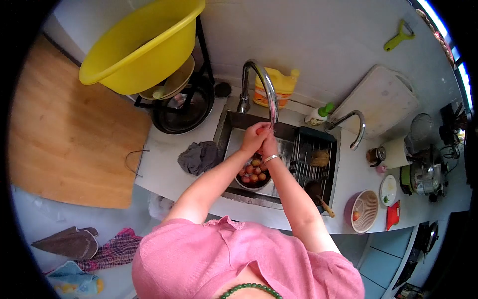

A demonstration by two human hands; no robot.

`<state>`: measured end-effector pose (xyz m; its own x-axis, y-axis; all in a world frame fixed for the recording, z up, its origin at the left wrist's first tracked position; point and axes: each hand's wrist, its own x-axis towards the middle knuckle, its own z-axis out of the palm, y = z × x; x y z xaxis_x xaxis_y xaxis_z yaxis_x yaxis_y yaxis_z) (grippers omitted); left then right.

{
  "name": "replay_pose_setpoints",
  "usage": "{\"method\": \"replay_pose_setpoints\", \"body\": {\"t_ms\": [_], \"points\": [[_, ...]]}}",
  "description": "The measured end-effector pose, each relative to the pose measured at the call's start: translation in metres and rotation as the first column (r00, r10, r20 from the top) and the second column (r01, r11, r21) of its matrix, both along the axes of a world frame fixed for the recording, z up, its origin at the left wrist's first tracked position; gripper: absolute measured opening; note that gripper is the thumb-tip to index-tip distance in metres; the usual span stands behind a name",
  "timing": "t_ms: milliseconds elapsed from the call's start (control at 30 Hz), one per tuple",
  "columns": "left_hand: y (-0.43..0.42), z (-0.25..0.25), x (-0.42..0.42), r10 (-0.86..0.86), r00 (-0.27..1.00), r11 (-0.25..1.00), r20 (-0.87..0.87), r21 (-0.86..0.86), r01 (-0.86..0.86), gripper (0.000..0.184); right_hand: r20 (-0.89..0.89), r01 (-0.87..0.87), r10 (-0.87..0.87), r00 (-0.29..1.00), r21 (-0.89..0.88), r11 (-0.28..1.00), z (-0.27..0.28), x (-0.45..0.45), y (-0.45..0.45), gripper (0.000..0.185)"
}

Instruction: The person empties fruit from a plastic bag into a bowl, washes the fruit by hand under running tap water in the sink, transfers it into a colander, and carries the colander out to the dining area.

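Head view, the only one. Both hands meet over the sink, straight under the curved tap. Left hand comes in from the left, right hand, with a bracelet at the wrist, from the other side. Fingers of both are curled closed about one reddish round piece, which shows between them. Right fingers partly covered by the left; how hard either grips, cannot tell. Two hands on so small a piece probably steady it and let it be turned. Whether water runs at the spout: cannot tell.

Just below the hands, inside the sink, a bowl holds more round pieces, reddish to dark. Kind uncertain. Its place seems handy: short reach, and a slipped piece would likely land in or near it.

Right part of the sink carries a wire rack, perhaps so things on it drip into the sink. On the desk, right, a pink basket holds a similar reddish piece, within arm's reach. Left of the sink, a crumpled dark cloth. Yellow jug behind the tap, against the wall, presumably out of the way.
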<state>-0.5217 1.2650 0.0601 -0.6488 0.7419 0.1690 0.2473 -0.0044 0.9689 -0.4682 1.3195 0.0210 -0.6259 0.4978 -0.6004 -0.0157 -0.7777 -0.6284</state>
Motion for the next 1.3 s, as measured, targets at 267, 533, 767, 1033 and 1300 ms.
{"method": "replay_pose_setpoints", "body": {"t_ms": [267, 533, 767, 1033, 1300], "points": [[0.026, -0.041, -0.002, 0.034, 0.564, 0.986, 0.825, 0.064, -0.153, 0.023, 0.228, -0.198, -0.084, 0.97, 0.943, 0.269, 0.01, 0.014, -0.002, 0.048], [0.008, -0.024, 0.011, 0.01, 0.996, 0.994, 0.093, 0.11, -0.02, 0.025, 0.159, -0.139, -0.034, 0.987, 0.933, 0.331, -0.02, 0.012, 0.012, 0.043], [0.002, -0.019, 0.003, -0.177, 0.417, 0.984, 0.891, 0.174, 0.045, 0.033, 0.086, -0.066, -0.05, 0.995, 0.943, 0.326, 0.016, 0.019, 0.018, 0.047], [-0.009, -0.029, 0.014, -0.093, 0.995, 0.995, 0.044, 0.033, 0.092, 0.028, 0.035, -0.098, 0.097, 0.995, 0.039, 0.994, 0.014, 0.021, 0.028, 0.06], [-0.014, -0.014, -0.001, -0.087, 0.995, 0.993, -0.051, -0.081, 0.082, 0.027, -0.096, -0.107, 0.142, 0.985, 0.301, 0.948, 0.009, 0.011, 0.012, 0.039]]}}
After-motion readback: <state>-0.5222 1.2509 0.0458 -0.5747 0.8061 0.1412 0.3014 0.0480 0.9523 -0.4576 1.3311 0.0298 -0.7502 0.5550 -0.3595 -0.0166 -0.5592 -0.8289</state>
